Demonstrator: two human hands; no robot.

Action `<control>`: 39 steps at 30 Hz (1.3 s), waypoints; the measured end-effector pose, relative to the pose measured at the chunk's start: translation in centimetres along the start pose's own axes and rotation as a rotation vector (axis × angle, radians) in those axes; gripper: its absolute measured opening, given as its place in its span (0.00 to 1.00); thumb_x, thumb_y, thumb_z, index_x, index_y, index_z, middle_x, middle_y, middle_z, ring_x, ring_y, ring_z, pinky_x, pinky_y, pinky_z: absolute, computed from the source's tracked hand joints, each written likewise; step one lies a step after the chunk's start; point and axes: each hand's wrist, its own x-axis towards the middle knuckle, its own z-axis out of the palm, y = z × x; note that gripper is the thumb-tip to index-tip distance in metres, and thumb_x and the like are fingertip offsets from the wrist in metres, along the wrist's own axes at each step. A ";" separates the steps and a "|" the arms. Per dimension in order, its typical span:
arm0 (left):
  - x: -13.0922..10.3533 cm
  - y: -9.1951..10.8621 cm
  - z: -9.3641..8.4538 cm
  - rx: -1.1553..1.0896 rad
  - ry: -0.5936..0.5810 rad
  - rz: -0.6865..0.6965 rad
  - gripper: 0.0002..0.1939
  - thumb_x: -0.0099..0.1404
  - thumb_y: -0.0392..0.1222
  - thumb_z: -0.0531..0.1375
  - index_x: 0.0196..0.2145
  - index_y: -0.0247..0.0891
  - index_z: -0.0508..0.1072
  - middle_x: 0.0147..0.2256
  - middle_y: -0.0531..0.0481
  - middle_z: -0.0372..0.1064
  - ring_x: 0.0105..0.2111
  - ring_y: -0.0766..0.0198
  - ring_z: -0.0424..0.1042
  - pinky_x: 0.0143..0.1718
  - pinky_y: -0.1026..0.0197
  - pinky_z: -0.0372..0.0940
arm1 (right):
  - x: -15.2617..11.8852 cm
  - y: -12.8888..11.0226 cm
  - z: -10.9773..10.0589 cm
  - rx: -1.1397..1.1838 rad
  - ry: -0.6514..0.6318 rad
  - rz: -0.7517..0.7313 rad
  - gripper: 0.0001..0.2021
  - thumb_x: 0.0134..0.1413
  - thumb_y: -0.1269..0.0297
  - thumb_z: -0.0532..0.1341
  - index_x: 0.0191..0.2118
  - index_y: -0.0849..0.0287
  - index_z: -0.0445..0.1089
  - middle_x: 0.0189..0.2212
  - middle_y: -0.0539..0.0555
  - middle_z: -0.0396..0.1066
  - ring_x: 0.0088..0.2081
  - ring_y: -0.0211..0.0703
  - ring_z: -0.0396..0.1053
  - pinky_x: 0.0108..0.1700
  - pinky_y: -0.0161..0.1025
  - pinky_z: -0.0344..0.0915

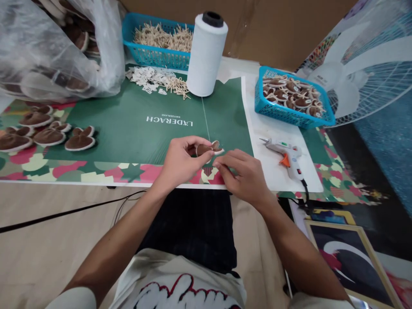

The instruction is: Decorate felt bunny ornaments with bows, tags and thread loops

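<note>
Two bare hands work near the front edge of a table covered by one green printed sheet (128,116). The left hand (182,162) has its thumb and fingers closed on one brown bunny-head piece (203,149) with pale edging, held just above the sheet, its ears toward the right hand (244,176). That hand's thumb and forefinger are pinched nearly together just beside the ears; whether they grip the thread (206,118), I cannot tell. This one white strand runs from the base of a single upright cone of thread (207,58) down to the held piece.

Four more bunny heads (80,139) lie at the left of the table, in front of one clear plastic bag (106,64) holding more brown pieces, too overlapped to count. There are two blue baskets: the rear basket (151,55) holds cream cord pieces (161,38), and the right basket (283,116) holds a heap of tagged bunny heads (291,92); neither heap can be counted. Between the rear basket and the hands lie one pile of white tags (151,77) and, touching it, one smaller pile of cord loops (178,86). One glue gun (286,154) with an orange trigger lies on a white board (270,133), near one fan (334,81).
</note>
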 end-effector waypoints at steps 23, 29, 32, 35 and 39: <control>0.1 0.9 -0.4 -0.140 0.009 -0.066 0.09 0.50 0.38 0.75 0.30 0.37 0.83 0.26 0.51 0.77 0.26 0.67 0.72 0.31 0.63 0.67 | 1.2 -3.0 1.1 -0.228 0.273 -0.046 0.08 0.66 0.71 0.60 0.35 0.57 0.75 0.30 0.52 0.79 0.31 0.42 0.72 0.33 0.40 0.61; 0.2 0.8 -0.4 -0.240 0.006 -0.102 0.09 0.49 0.36 0.76 0.29 0.37 0.83 0.25 0.51 0.77 0.26 0.68 0.72 0.32 0.64 0.67 | 1.6 -2.4 -0.3 -0.264 0.346 -0.133 0.07 0.69 0.71 0.60 0.38 0.55 0.73 0.32 0.52 0.79 0.32 0.42 0.73 0.35 0.39 0.64; 0.5 1.0 -0.8 -0.379 0.026 -0.163 0.09 0.48 0.37 0.76 0.28 0.36 0.84 0.26 0.50 0.78 0.26 0.69 0.72 0.31 0.65 0.66 | 1.0 -1.9 -0.4 -0.194 0.440 -0.079 0.05 0.69 0.71 0.60 0.41 0.55 0.73 0.33 0.53 0.78 0.33 0.41 0.72 0.37 0.39 0.66; 0.8 1.4 -1.1 -0.464 0.004 -0.246 0.10 0.45 0.35 0.77 0.27 0.34 0.83 0.26 0.49 0.78 0.27 0.69 0.72 0.31 0.66 0.66 | 0.4 -1.4 0.4 -0.167 0.367 -0.042 0.02 0.68 0.67 0.62 0.43 0.55 0.73 0.33 0.52 0.77 0.32 0.42 0.71 0.36 0.39 0.67; 0.9 1.7 -1.1 -0.483 -0.019 -0.270 0.10 0.46 0.34 0.76 0.29 0.33 0.84 0.31 0.46 0.81 0.30 0.68 0.74 0.33 0.66 0.67 | 0.5 -1.1 1.8 -0.111 0.318 -0.026 0.04 0.67 0.63 0.64 0.43 0.56 0.74 0.34 0.52 0.79 0.31 0.41 0.71 0.37 0.39 0.68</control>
